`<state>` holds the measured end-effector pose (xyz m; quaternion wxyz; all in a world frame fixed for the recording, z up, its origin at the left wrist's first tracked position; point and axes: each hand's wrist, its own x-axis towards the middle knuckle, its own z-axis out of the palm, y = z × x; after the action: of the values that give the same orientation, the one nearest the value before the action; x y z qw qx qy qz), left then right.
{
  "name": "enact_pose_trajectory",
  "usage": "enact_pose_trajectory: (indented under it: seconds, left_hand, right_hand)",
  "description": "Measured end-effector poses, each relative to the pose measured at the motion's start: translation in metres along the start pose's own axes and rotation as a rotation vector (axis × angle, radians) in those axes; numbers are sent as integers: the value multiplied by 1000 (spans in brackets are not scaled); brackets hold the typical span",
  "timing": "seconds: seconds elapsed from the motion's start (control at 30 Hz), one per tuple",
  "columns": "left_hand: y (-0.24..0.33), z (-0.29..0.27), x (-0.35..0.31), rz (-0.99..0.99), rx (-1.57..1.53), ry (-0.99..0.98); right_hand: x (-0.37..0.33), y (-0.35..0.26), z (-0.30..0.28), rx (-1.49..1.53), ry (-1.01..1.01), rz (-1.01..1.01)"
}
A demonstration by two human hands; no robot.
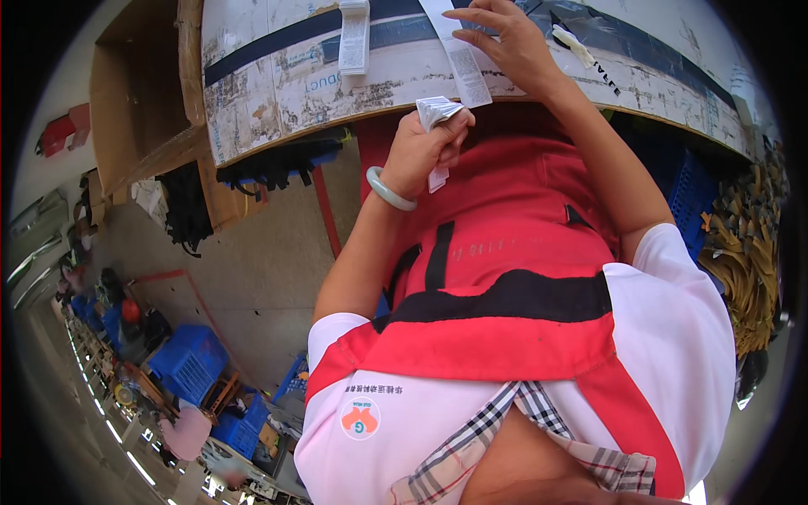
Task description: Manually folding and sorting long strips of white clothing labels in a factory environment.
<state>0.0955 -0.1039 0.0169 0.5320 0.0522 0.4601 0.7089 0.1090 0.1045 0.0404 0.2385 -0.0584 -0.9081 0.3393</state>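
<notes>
My left hand [425,150], with a pale green bangle [389,192] on the wrist, is shut on a small stack of folded white labels [438,109] at the near edge of the worn work table [278,84]. Farther in, my right hand [505,42] rests fingers-down on a long white label strip [467,71] that lies on the table top, pinching or pressing its upper end. A second white label strip [354,38] lies apart to the left. I wear a red apron [505,252] over a white shirt.
An open cardboard box [135,101] stands left of the table, with black straps [189,206] hanging below. Blue crates [189,362] sit on the floor at lower left and another [690,194] at right. A heap of tan strips [749,252] lies at far right.
</notes>
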Motion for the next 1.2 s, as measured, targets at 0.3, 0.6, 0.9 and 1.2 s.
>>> enact_pose_trajectory:
  seconds: [0.3,0.6,0.9,1.2]
  left_hand:
    - [1,-7,18,611,497,343]
    - [12,-8,21,664,513,313]
    - [12,-3,13,578,355,230]
    - [8,-6,9,567,281,211]
  right_hand:
    - [-22,24,8,99,-115,-63]
    - [-30,-17,-13,395,-251,61]
    - [-41,-12,-10,509,-285,100]
    - [-45,-18,-15,481,-321,167]
